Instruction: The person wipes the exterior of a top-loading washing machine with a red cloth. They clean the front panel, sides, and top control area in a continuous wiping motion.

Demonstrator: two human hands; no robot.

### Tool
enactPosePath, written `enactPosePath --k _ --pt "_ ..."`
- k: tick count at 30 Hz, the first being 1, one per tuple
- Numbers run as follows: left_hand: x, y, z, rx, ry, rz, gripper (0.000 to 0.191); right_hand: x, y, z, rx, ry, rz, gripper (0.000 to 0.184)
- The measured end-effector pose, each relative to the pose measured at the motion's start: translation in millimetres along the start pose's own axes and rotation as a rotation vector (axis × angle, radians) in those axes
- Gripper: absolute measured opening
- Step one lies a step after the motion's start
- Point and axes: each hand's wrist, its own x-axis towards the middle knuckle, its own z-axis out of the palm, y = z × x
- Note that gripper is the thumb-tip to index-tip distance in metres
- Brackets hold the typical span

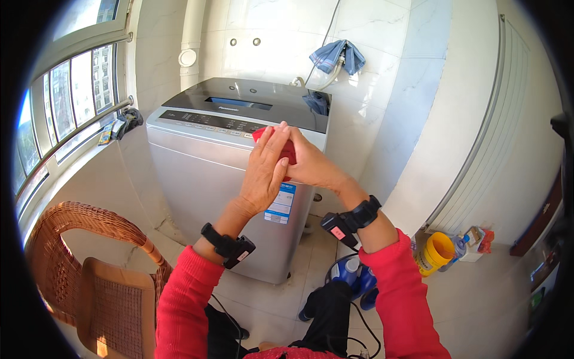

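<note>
A folded red cloth (289,152) is pressed between my two hands, at the front right corner of a Panasonic top-loading washing machine (210,179). My left hand (264,168) lies nearly flat along the cloth's left side, fingers pointing up. From the right, my right hand (314,161) grips the same cloth, its fingers partly hidden behind the left. Most of the cloth is covered by the hands. Behind them run the control panel (206,120) and the closed dark lid (264,94). Below the hands, a blue and white label (281,204) is stuck on the machine's front.
A wicker chair (101,215) stands at the left. Blue bottles (345,271) are on the floor by my leg, with black cables nearby. To the right sits a yellow bucket (434,253). A blue cloth (338,56) hangs over the wall tap. Dark cloth (128,122) lies on the windowsill.
</note>
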Motion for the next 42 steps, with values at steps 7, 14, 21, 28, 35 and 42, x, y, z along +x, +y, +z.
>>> enactPosePath --k 7,14,21,28,35,42 --pt "-13 -6 20 0.492 -0.05 0.134 0.056 9 21 -40 0.468 0.224 0.243 0.041" --pt "-15 -50 -21 0.504 -0.083 0.081 0.041 24 70 -28 -0.084 0.17 0.257 0.03" --pt "-10 -98 -84 0.314 0.18 -0.431 0.033 32 64 -8 -0.589 0.238 0.193 0.029" --pt "-1 -33 -14 0.504 -0.074 -0.004 0.041 36 63 -11 -0.545 0.242 0.2 0.025" --pt "15 -50 -27 0.436 -0.099 -0.012 0.021 42 67 -15 -0.625 0.238 0.216 0.019" --pt "19 -113 -71 0.46 0.007 -0.21 0.021 42 66 -12 -0.654 0.302 0.188 0.027"
